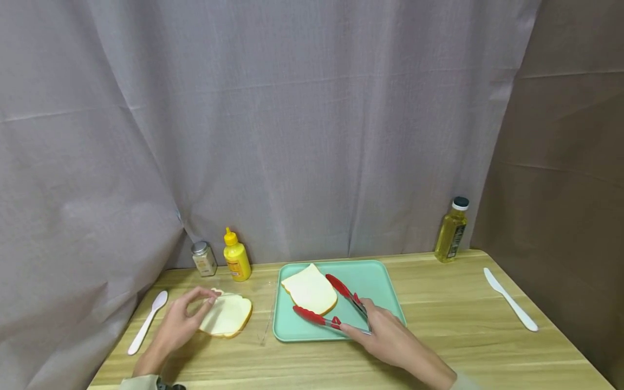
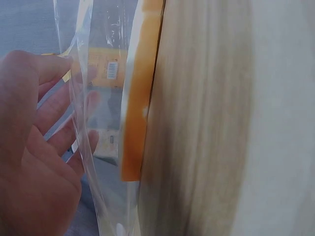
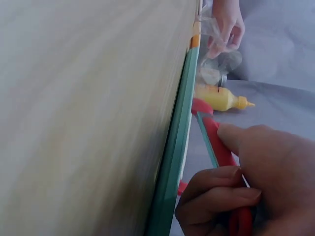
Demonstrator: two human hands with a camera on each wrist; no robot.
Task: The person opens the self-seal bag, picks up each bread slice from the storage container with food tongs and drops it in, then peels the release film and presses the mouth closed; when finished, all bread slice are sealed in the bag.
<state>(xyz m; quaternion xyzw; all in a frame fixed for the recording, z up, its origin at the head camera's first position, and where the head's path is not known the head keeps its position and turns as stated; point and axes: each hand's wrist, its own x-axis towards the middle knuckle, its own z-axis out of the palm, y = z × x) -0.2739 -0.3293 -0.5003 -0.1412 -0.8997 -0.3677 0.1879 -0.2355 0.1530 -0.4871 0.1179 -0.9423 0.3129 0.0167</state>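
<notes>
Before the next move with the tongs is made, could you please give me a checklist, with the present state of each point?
1. Right hand holds the red-tipped tongs: ok.
2. Bread slice lies on the green tray: ok.
3. Tongs closed firmly on that slice: not ok, the tips are spread apart.
4. Left hand pinches the clear plastic wrapper: ok.
5. Second bread slice, near the left hand, free of plastic: not ok, wrapper is around it.
6. Wrapper opening wide enough to pass a slice: cannot tell.
</notes>
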